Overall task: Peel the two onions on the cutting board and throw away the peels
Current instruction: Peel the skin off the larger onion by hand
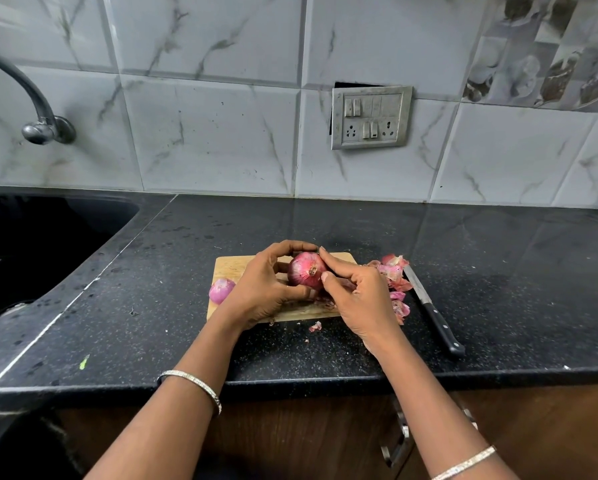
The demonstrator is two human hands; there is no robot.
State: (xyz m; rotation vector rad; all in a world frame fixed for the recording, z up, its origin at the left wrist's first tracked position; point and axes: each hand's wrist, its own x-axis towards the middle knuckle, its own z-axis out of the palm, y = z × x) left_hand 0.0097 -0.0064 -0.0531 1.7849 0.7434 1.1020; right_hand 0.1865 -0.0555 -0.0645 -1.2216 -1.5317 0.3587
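A red onion (304, 270) with its dry skin on is held just above the wooden cutting board (231, 266). My left hand (266, 285) curls round it from the left and below. My right hand (358, 299) pinches at the onion's right side with thumb and forefinger. A smaller, pale purple peeled onion (221, 290) lies at the board's left edge. Pink peels (393, 271) are heaped on the counter right of the board, with more peels (400, 308) nearer me and a small scrap (315, 326) in front of the board.
A black-handled knife (432, 311) lies on the black counter (515, 289) right of the peels, blade pointing away. A dark sink (31, 247) and a tap (34, 109) are at the left. A switch plate (370, 117) is on the tiled wall.
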